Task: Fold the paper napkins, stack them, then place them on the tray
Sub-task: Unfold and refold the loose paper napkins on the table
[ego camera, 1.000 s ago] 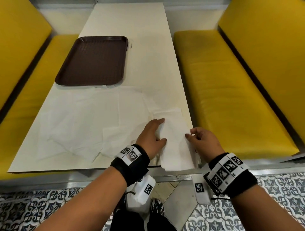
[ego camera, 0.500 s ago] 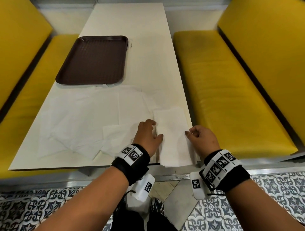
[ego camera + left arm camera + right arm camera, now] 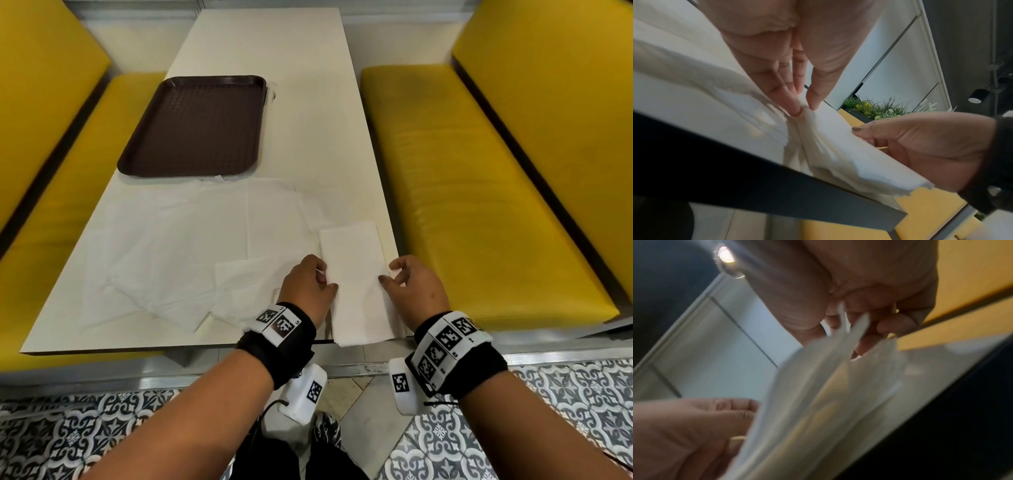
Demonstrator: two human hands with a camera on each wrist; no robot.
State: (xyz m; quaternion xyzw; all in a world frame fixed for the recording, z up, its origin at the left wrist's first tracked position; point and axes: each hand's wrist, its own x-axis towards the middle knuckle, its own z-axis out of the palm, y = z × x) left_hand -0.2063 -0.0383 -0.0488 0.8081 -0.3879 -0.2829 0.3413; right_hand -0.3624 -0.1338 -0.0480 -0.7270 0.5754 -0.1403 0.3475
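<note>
A folded white napkin (image 3: 356, 274) lies at the table's near right corner, its near end hanging over the edge. My left hand (image 3: 308, 287) pinches the napkin's left edge (image 3: 803, 112) between thumb and fingertips. My right hand (image 3: 411, 284) pinches the right edge, where the layers (image 3: 849, 337) fan apart between its fingers. Several unfolded white napkins (image 3: 178, 246) lie spread over the table's near half. A smaller folded napkin (image 3: 246, 287) lies just left of my left hand. The dark brown tray (image 3: 195, 126) sits bare at the far left of the table.
The cream table (image 3: 308, 113) runs away from me between two yellow benches (image 3: 479, 192). Its dark near edge (image 3: 735, 170) is under my wrists. Patterned floor tiles (image 3: 68, 435) lie below.
My left hand slid back along the napkin's left edge and curled from flat fingers into a pinch. The right hand shifted slightly left and kept its hold on the right edge.
</note>
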